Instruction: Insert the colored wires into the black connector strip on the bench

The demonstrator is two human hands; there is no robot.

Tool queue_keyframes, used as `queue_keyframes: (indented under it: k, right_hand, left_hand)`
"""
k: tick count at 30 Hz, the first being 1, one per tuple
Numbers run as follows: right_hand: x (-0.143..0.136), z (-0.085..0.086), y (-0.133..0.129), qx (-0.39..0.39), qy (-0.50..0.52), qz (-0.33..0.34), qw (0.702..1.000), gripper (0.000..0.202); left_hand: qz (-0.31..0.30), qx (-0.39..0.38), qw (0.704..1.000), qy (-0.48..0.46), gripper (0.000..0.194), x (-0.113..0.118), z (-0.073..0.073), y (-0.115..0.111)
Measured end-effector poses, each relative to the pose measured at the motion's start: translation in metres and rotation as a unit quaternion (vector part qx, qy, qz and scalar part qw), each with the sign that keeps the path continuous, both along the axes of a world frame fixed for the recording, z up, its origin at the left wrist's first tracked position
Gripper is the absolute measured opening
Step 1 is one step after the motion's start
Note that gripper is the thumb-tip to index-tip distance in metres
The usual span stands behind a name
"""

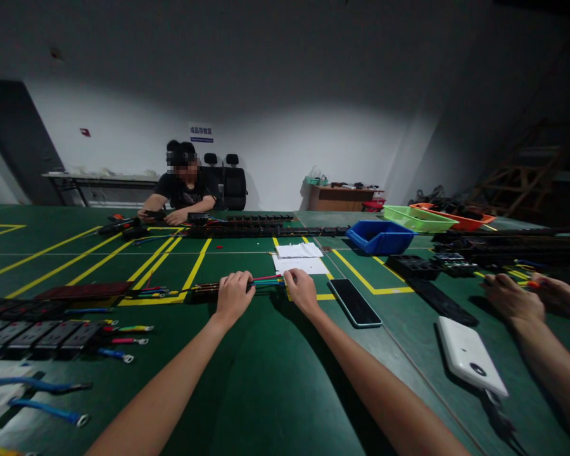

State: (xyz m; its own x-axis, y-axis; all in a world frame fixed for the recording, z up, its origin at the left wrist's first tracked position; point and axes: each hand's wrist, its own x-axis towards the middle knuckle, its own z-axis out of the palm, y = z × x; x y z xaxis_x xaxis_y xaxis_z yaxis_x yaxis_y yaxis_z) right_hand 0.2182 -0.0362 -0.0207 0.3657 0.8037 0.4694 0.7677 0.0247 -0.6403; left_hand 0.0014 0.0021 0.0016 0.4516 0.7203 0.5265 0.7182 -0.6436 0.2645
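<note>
Near the middle of the green table (247,380), my left hand (234,294) is closed around the end of a dark strip (204,289) where coloured wires come out. Red, blue and green wires (267,280) stretch from it to the right. My right hand (300,288) pinches the far ends of these wires, fingertips together. White paper sheets (299,258) lie just beyond my right hand. A dark-screened phone (355,303) rests to the right of it.
Black socket strips (42,339) with wire ends lie at left. A blue bin (380,237), green basket (418,218) and orange basket (456,216) stand back right. A white power bank (471,354) and another person's hands (513,297) are at right. A person (185,190) sits opposite.
</note>
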Motion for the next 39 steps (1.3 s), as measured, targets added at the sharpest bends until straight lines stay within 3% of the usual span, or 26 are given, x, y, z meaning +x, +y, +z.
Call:
queue_keyframes:
  k: [5,14,21,28,33,39]
  right_hand:
    - [-0.003,0.001,-0.003,0.062,0.000,0.028,0.998,0.032]
    - [-0.009,0.002,-0.012,0.102,-0.038,0.052,0.993,0.033]
    - [-0.004,0.001,-0.007,0.010,-0.050,-0.008,0.999,0.021]
    - [-0.005,0.006,-0.004,-0.095,-0.080,-0.037,0.992,0.048]
    - [-0.002,0.000,-0.003,-0.041,-0.068,-0.016,0.997,0.032]
    - [0.001,-0.004,-0.005,-0.005,-0.070,-0.033,0.997,0.043]
  left_hand:
    - [0.002,0.007,1.000,0.005,0.009,0.000,-0.001,0.000]
    - [0.022,0.023,0.999,0.030,0.008,0.002,-0.001,0.001]
    - [0.011,0.019,1.000,0.018,0.008,0.001,0.001,0.000]
    - [0.009,0.009,1.000,0.013,0.009,0.001,0.001,0.000]
    - [0.005,-0.001,1.000,0.007,0.010,0.001,0.001,-0.001]
    - [-0.003,-0.010,1.000,0.002,0.010,0.001,0.001,-0.002]
